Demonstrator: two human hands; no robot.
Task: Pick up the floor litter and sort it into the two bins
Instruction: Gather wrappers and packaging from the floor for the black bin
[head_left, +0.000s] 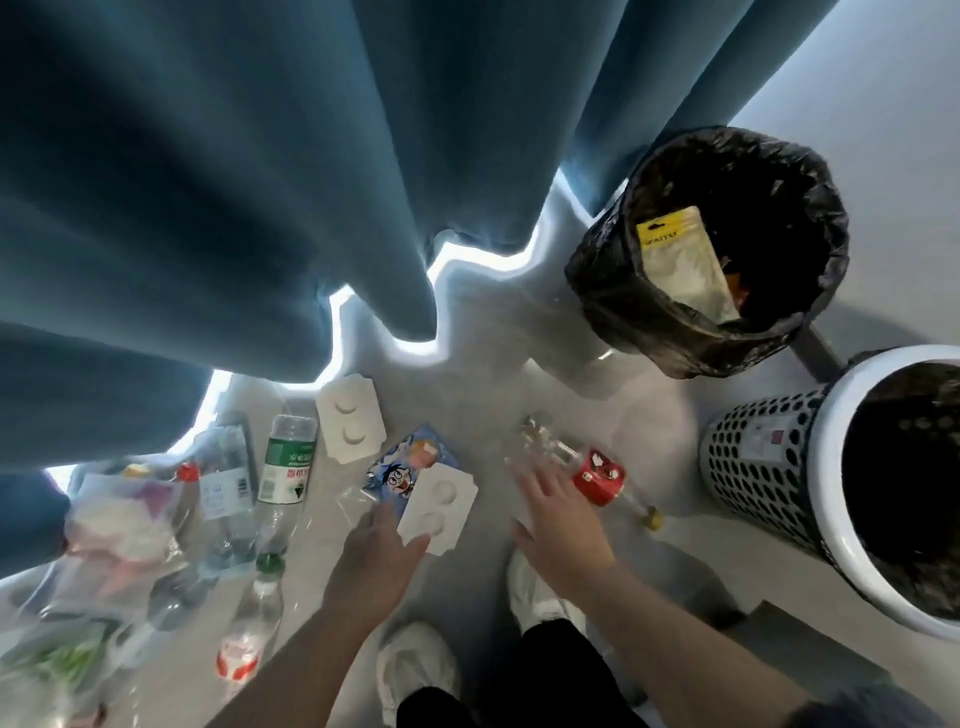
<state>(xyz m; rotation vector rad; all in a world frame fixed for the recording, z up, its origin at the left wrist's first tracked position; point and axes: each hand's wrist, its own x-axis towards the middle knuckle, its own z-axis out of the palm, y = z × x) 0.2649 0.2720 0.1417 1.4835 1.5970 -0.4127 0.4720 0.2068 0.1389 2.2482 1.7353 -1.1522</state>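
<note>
Now, w/ left hand (374, 545) pinching the white tray (437, 506) just off the floor (467, 364) & right hand (556, 514) spread open, empty, by the red-label bottle (597, 475), grab it mid-body before choosing black-lined bin (602, 270) vs perforated bin (758, 467).

The curtain (208, 182) is deep teal-blue, the floor (467, 338) pale grey. The moulded tray (439, 506) I pinch is plain white, as is the second tray (350, 421); the wrapper (400, 465) is blue with a cartoon print. The lined bin (613, 270) wears glossy black; the perforated bin (758, 467) is white, dotted with dark holes. My shoes (415, 670) are white.
</note>
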